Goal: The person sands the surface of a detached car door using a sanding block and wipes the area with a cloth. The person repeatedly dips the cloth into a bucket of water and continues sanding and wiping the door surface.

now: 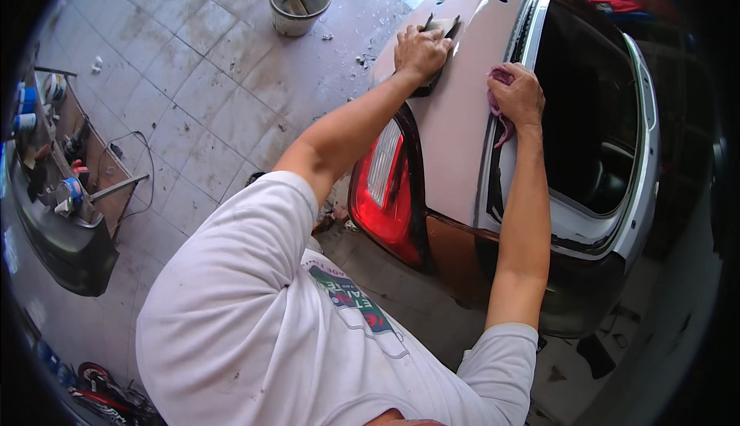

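Observation:
On the car's pale pinkish-grey rear panel, my left hand presses down with curled fingers over a dark flat piece. That piece sticks out on both sides of the hand and looks like sandpaper, perhaps on a block; the hand covers most of it. My right hand is closed round a crumpled purple-pink cloth, one end of which hangs onto the panel's edge by the dark rear window opening. Below my left hand sits the red and clear tail light.
A bucket with something lying inside stands on the tiled floor. To the left, a cart carries cans and tools beside a dark bumper. A cable loops near it. A red motorcycle shows at lower left.

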The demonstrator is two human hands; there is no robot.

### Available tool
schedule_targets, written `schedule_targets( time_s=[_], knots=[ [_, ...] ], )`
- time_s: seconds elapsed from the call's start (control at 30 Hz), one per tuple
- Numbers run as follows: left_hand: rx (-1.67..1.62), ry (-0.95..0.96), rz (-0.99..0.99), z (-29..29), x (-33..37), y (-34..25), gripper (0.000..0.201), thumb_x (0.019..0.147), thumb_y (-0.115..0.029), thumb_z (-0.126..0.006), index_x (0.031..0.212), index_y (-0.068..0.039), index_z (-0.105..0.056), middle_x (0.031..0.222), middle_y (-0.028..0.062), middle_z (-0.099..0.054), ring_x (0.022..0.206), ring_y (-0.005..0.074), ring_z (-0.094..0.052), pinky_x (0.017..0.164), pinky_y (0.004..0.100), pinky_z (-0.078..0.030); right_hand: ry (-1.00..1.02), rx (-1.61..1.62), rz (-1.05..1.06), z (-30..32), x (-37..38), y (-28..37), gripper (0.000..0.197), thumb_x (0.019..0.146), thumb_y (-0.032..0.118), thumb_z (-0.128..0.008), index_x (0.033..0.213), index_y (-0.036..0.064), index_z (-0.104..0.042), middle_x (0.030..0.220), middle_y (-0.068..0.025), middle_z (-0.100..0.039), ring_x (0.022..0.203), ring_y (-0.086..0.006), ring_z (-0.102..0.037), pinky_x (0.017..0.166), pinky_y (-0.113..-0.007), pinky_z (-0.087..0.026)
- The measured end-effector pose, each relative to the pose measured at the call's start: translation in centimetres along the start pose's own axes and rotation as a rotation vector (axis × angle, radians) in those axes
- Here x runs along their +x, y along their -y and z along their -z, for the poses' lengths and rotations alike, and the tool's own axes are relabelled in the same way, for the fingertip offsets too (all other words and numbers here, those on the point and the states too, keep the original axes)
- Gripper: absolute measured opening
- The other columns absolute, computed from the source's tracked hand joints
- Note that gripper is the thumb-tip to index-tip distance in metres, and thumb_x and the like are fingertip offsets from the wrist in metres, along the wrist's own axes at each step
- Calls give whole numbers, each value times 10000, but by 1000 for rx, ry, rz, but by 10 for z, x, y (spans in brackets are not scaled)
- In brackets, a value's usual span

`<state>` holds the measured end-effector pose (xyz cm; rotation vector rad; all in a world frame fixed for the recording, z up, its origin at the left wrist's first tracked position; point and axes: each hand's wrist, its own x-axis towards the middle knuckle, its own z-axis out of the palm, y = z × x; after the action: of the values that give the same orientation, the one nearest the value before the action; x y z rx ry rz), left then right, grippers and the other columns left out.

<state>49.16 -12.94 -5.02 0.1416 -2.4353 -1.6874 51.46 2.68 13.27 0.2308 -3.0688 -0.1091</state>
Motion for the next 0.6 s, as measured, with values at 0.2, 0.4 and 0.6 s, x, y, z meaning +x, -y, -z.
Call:
schedule_targets(
  time_s=[0.2,0.4,0.6],
  knots=[
    [-28,-19,-214,49,-168,-6,474,979,-394,-739,1351,-102,-774,1458,227,-593,1329,424,-559,1162,493,-432,-7,-12,-44,-6,-18,-18,341,854,385,-776,1124,190,-846,1110,-76,-769,1119,-337,-724,1000,-492,-584],
    [-55,-100,-146,-8,10,-4,451,996,-427,-652,1299,-126,-797,1379,209,-717,1346,382,-576,1160,473,-421,-10,9,-18,5,-2,3,341,857,370,-775,1131,178,-843,1113,-78,-768,1131,-331,-722,1005,-496,-582],
    [-31,-70,-214,30,-116,-14,450,988,-402,-707,1338,-127,-773,1432,178,-629,1307,389,-576,1148,516,-424,-5,-20,-82,-3,-9,-11,344,855,366,-777,1132,171,-838,1107,-72,-766,1142,-326,-719,999,-488,-585]
  ],
)
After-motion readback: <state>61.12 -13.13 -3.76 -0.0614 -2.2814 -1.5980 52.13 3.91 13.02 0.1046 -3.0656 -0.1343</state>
